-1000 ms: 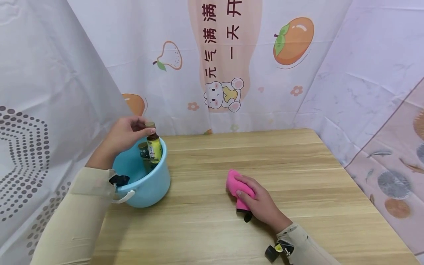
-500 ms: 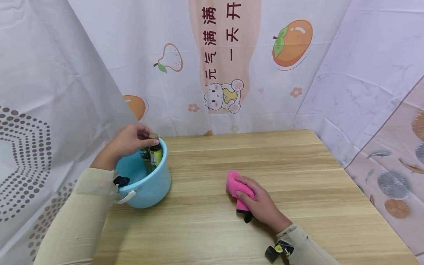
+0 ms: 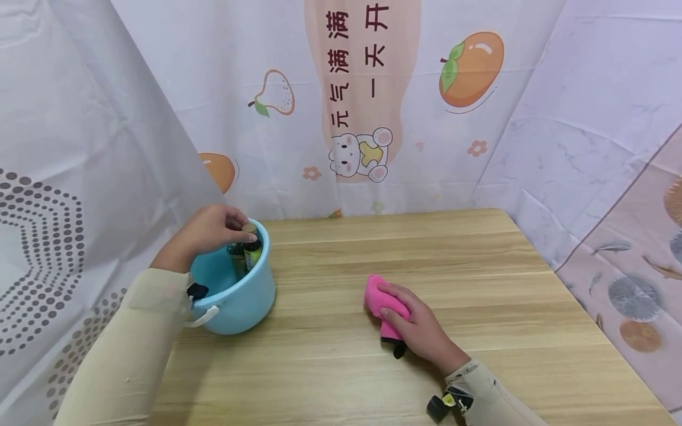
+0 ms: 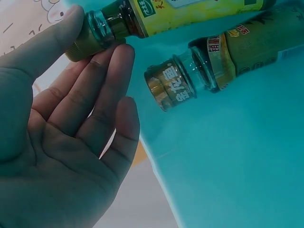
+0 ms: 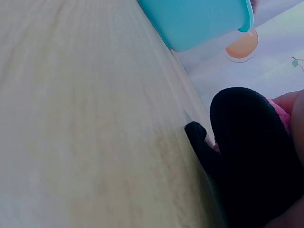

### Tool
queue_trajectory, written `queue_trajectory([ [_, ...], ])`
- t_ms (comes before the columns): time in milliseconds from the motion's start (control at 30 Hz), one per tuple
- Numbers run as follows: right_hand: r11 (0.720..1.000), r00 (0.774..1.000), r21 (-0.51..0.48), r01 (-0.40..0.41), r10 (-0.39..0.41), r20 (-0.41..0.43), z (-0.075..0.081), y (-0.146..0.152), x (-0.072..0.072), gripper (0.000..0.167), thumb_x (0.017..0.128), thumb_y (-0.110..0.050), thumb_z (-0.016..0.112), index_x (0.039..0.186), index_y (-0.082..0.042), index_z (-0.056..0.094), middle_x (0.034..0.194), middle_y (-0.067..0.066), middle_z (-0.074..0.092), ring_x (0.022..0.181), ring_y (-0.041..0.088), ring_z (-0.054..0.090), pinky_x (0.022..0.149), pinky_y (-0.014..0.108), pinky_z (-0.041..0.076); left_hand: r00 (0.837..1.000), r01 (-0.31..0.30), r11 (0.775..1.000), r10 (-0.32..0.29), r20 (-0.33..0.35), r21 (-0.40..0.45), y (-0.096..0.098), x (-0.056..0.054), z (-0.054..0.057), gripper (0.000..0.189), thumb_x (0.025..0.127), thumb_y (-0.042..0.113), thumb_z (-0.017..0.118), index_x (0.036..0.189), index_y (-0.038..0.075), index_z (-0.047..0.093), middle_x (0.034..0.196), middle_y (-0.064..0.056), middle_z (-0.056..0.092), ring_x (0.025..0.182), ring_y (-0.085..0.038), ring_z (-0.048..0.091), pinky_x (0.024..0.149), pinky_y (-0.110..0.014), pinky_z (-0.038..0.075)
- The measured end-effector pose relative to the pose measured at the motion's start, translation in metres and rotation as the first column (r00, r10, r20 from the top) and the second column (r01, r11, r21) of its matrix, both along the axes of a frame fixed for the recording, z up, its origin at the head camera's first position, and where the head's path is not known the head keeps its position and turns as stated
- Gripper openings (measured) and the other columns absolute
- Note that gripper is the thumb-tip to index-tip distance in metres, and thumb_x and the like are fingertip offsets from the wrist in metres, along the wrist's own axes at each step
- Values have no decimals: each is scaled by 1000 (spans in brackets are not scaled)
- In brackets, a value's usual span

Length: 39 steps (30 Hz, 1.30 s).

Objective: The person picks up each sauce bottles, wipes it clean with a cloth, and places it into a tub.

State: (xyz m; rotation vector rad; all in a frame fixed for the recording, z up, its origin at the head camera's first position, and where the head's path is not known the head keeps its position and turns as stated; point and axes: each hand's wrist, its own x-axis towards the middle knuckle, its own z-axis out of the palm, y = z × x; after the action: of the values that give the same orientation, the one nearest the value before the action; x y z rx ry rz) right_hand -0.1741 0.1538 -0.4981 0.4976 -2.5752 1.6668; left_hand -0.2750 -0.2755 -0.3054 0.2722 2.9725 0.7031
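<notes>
My left hand (image 3: 213, 228) is over the light blue bucket (image 3: 242, 307) and pinches the cap of a glass bottle with a yellow-green label (image 4: 190, 15) between thumb and fingers. The bottle stands inside against the bucket's right wall, its lower part hidden by the rim. Beside it is a second bottle with a gold cap and dark green label (image 4: 256, 47). On the table, my right hand (image 3: 423, 325) grips a soft pink fuzzy thing (image 3: 377, 299). Its black underside (image 5: 251, 156) and a small black tab show in the right wrist view; its kind is unclear.
The bucket's white handle (image 3: 202, 318) hangs down at the front. A wooden table (image 3: 319, 378) lies under everything. Printed cloth curtains (image 3: 298, 160) close off the back and both sides. A small black camera (image 3: 438, 408) sits on my right wrist.
My left hand has lowered the yellow-labelled bottle deeper into the bucket, beside the other bottle. The right hand and the pink thing have stayed in place.
</notes>
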Motion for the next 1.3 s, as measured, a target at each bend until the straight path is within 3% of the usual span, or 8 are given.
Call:
queue_trajectory([
  [400, 1000, 1000, -9, -1, 1, 5, -1, 0, -1, 46, 101, -37, 68, 146, -39, 56, 155, -9, 51, 141, 18, 50, 113, 45, 47, 1000, 2, 999, -1, 20, -34, 0, -2, -4, 43, 88, 39, 83, 116, 8, 74, 111, -12, 74, 102, -31, 67, 89, -50, 59],
  [600, 999, 999, -19, 46, -46, 0, 4, 9, -6, 48, 102, -36, 67, 148, -39, 53, 153, -3, 53, 129, 23, 59, 101, 42, 54, 999, 18, 999, -16, 37, -50, -4, -2, -6, 42, 89, 36, 83, 117, 6, 74, 111, -12, 75, 103, -30, 69, 90, -52, 59],
  [700, 995, 994, 15, 102, -102, -46, 11, 22, -12, 50, 102, -32, 67, 150, -36, 53, 148, 1, 56, 121, 25, 62, 95, 41, 56, 999, 29, 998, -27, 41, -55, -3, -3, -7, 38, 89, 36, 83, 114, 8, 76, 108, -9, 76, 101, -28, 69, 89, -49, 59],
  [800, 985, 982, 96, 147, -133, -136, 18, 39, -22, 51, 102, -27, 67, 151, -30, 53, 146, 7, 58, 122, 28, 61, 97, 49, 55, 998, 35, 998, -32, 48, -54, -2, -4, -7, 34, 89, 35, 83, 111, 10, 76, 105, -7, 76, 98, -26, 69, 88, -47, 59],
  [900, 962, 968, 187, 197, -162, -190, 22, 61, -30, 51, 102, -24, 68, 151, -22, 54, 145, 15, 58, 125, 33, 59, 100, 56, 52, 997, 52, 997, -49, 59, -59, 0, -4, -8, 32, 89, 33, 83, 110, 9, 77, 102, -6, 77, 95, -24, 70, 87, -46, 60],
  [1067, 915, 958, 309, 259, -204, -199, 29, 97, -41, 54, 102, -26, 67, 152, -11, 51, 144, 26, 55, 123, 42, 57, 97, 63, 50, 994, 80, 995, -75, 85, -61, 4, -5, -10, 33, 90, 31, 83, 111, 7, 77, 102, -6, 77, 94, -22, 70, 87, -46, 60],
  [1300, 786, 938, 527, 324, -194, -287, 33, 126, -51, 57, 102, -24, 65, 153, -7, 47, 154, 31, 41, 130, 55, 50, 97, 74, 46, 994, 73, 995, -67, 89, -66, 3, -5, -9, 32, 89, 28, 83, 112, 6, 76, 103, -7, 77, 95, -24, 71, 88, -47, 60],
])
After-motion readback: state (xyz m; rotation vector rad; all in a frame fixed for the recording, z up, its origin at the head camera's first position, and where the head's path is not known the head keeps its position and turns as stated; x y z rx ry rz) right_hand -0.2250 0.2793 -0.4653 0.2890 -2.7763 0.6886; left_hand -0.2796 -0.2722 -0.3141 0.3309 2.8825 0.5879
